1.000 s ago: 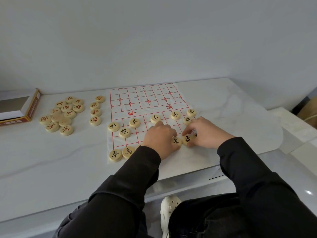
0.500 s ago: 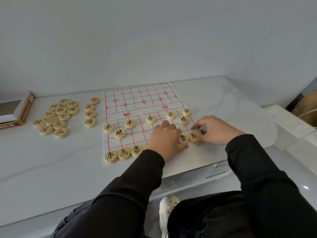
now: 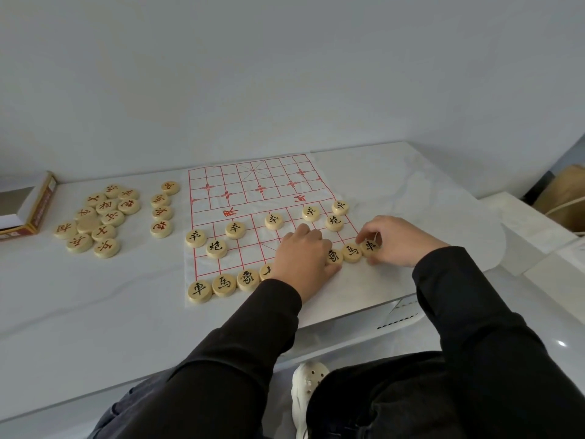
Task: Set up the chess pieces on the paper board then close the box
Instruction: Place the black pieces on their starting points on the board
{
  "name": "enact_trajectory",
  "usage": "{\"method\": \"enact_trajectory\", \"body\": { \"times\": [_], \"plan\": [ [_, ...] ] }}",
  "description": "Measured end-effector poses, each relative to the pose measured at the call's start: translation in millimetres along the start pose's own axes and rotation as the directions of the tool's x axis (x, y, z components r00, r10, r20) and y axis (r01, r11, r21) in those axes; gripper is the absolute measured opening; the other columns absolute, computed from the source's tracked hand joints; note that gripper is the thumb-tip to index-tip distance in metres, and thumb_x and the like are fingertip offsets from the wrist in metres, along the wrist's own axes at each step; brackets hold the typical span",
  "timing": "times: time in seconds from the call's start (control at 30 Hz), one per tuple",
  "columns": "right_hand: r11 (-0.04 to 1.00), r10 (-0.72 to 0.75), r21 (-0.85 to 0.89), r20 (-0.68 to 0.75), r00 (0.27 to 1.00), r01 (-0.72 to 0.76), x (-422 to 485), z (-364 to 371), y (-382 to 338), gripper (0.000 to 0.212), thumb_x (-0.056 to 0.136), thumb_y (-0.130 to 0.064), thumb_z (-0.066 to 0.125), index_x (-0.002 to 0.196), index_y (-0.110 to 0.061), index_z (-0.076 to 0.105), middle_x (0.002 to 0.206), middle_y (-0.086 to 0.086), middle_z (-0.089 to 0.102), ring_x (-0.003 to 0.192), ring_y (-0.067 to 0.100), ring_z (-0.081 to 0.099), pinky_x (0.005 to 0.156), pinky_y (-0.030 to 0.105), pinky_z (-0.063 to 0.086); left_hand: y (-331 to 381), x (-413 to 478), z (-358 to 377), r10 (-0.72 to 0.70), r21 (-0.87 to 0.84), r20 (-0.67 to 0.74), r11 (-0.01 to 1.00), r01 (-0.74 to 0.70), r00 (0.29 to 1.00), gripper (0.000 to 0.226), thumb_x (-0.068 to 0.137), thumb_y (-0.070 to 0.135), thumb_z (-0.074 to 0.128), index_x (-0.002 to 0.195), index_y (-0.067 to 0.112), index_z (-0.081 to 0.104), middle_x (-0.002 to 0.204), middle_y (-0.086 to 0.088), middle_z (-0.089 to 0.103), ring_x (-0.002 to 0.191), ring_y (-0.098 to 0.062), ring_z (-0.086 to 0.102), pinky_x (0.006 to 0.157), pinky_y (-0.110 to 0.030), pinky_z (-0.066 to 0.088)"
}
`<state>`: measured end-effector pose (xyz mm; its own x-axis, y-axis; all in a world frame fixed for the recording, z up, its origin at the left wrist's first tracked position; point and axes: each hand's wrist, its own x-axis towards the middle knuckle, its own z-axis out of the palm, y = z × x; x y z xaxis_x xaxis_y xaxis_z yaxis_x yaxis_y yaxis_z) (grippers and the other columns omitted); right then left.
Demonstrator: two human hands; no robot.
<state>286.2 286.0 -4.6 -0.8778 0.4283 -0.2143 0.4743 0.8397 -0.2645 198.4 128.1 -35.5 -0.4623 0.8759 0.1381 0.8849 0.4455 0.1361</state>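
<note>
The paper board point(image 3: 253, 185) lies at the centre of the frame on a white table point(image 3: 95, 312), with black-marked pieces point(image 3: 224, 285) along its near rows. At the right end of the nearest row, the right hand point(image 3: 395, 240) pinches the end piece point(image 3: 371, 246) between thumb and forefinger. The left hand point(image 3: 304, 255) lies knuckles-up over the row's middle; its fingertips are hidden, so I cannot tell their grip. Red-marked pieces point(image 3: 101, 217) cluster at centre left, beside the open box point(image 3: 34, 207) at the left edge
</note>
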Motion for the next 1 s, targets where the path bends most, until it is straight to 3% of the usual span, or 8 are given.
{"method": "enact_trajectory", "body": {
  "times": [0.3, 0.6, 0.8, 1.0],
  "plan": [
    [0.998, 0.000, 0.064, -0.050, 0.999, 0.003, 3.3, -3.3, -4.7, 0.038, 0.075, -0.007, 0.073, 0.111, -0.018, 0.065, 0.093, -0.003, 0.054, 0.084, 0.013, 0.051, 0.069, 0.018, 0.037, -2.3, -5.2, -4.5, -0.024, -0.019, -0.051, 1.000, 0.023, 0.998, 0.049, 0.090, 0.052, 0.045, 0.122, 0.017, 0.057, 0.114, -0.001, 0.059, 0.111, -0.020, 0.044, 0.092, -0.033, 0.040],
    [0.994, 0.018, 0.106, -0.068, 0.998, -0.010, 4.8, -0.2, -7.5, 0.033, 0.075, 0.000, 0.070, 0.102, -0.018, 0.068, 0.095, 0.001, 0.060, 0.087, 0.015, 0.055, 0.075, 0.021, 0.041, -3.9, -11.0, -3.6, -0.032, -0.035, -0.067, 0.999, 0.030, 0.997, 0.048, 0.091, 0.052, 0.043, 0.120, 0.017, 0.059, 0.112, 0.000, 0.060, 0.108, -0.019, 0.045, 0.089, -0.032, 0.040],
    [0.995, 0.036, 0.089, -0.039, 0.999, -0.032, 0.5, -4.8, -0.9, 0.036, 0.072, -0.009, 0.077, 0.105, -0.020, 0.067, 0.102, -0.001, 0.059, 0.095, 0.015, 0.056, 0.079, 0.022, 0.042, -0.8, -7.6, -0.5, -0.021, -0.019, -0.042, 1.000, 0.020, 0.999, 0.044, 0.093, 0.047, 0.041, 0.118, 0.016, 0.059, 0.111, -0.001, 0.060, 0.107, -0.020, 0.045, 0.087, -0.032, 0.040],
    [0.996, 0.053, 0.068, -0.021, 0.998, -0.052, -0.4, -2.8, 0.5, 0.034, 0.073, -0.009, 0.077, 0.104, -0.019, 0.067, 0.097, -0.001, 0.056, 0.088, 0.014, 0.054, 0.076, 0.021, 0.041, 11.5, 3.9, 3.0, -0.031, 0.020, -0.045, 0.999, 0.032, 0.998, 0.046, 0.090, 0.052, 0.044, 0.116, 0.017, 0.059, 0.110, -0.002, 0.058, 0.108, -0.021, 0.044, 0.089, -0.034, 0.037]
  ]
}}
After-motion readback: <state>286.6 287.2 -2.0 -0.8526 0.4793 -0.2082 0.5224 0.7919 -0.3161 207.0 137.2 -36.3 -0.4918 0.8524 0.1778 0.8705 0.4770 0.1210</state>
